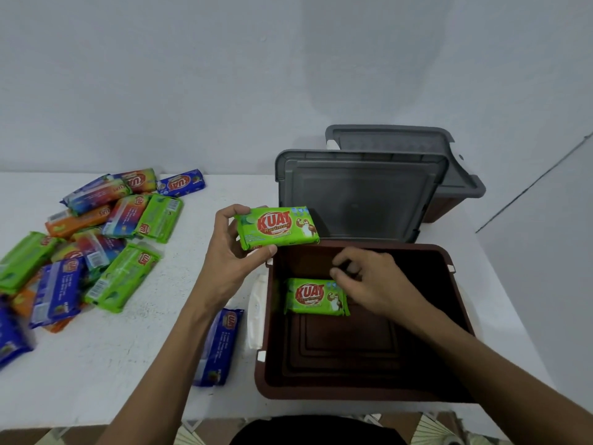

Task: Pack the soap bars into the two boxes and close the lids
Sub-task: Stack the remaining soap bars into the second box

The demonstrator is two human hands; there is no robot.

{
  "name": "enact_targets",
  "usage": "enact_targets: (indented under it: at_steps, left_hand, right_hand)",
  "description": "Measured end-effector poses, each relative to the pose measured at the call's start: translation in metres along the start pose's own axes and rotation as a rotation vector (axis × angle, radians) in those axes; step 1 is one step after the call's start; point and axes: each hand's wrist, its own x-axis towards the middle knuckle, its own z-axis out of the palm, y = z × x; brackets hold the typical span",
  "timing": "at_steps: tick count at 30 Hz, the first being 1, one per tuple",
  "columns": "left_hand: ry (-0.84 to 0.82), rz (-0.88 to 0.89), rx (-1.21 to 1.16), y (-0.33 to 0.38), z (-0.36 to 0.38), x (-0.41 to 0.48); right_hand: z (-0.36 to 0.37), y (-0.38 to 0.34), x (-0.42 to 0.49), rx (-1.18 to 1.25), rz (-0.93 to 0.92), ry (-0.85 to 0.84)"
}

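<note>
I put the job at only just begun. One green soap bar (316, 297) lies flat on the floor of the near brown box (337, 348), toward its far left, and the rest of that floor is bare. The left grip (234, 248) is closed round a second green bar (277, 228), thumb under its near edge and fingers over its left end, holding it in the air over the far left corner of the box. The right grip (362, 281) is down inside the box with its fingers loosely bent at the far right corner of the lying bar. I cannot tell whether it pinches that corner or only hovers beside it.

Both lids are up. The near grey lid (359, 194) stands open behind its box. The far lid (394, 139) stands behind the second box (433, 210), whose inside is hidden from me.

Nearly everything is left to do. A heap of bars (96, 236) in green, blue, orange and mixed colours lies on the left of the counter (128, 364), well apart from the boxes, and a single blue bar (219, 345) lies just beside the near box, partly under the left forearm. Then both lids must come down.

The counter is white and slightly speckled, set against a plain pale wall (192, 75). A strip of patterned floor shows at the bottom edge.
</note>
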Motion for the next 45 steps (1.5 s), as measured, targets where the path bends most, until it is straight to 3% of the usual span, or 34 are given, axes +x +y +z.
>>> enact_targets:
  at_steps: [3,8,10,14,20,32,34,38,45]
  left_hand:
    - [-0.045,0.005,-0.015,0.008,0.002,-0.003]
    - [-0.168,0.025,-0.024,0.019,0.012,-0.008]
    - [-0.2,0.033,0.044,0.019,0.013,-0.008]
    - [-0.223,0.102,0.44,0.012,0.001,-0.006]
    - [-0.275,0.095,0.789,-0.006,-0.011,-0.001]
    - [-0.185,0.171,0.753,-0.031,-0.018,-0.004]
    - [-0.179,0.171,0.749,-0.032,-0.018,-0.005]
    - [-0.168,0.167,0.757,-0.032,-0.018,-0.005]
    - [-0.16,0.167,0.722,-0.033,-0.016,-0.007]
  right_hand:
    - [-0.014,-0.014,0.002,0.442,-0.032,0.125]
    - [-0.025,-0.033,0.004,1.154,0.017,-0.081]
    - [-0.022,-0.034,0.002,1.247,0.03,-0.104]
    - [-0.019,-0.024,-0.005,1.265,0.06,-0.087]
    - [-0.018,-0.009,-0.023,1.122,0.093,-0.058]
    - [0.029,0.015,-0.015,0.835,0.194,-0.16]
    - [0.038,0.019,-0.011,0.693,0.198,-0.162]
    - [0.042,0.028,-0.009,0.133,0.093,-0.142]
    - [0.042,0.029,-0.01,-0.045,0.015,-0.145]
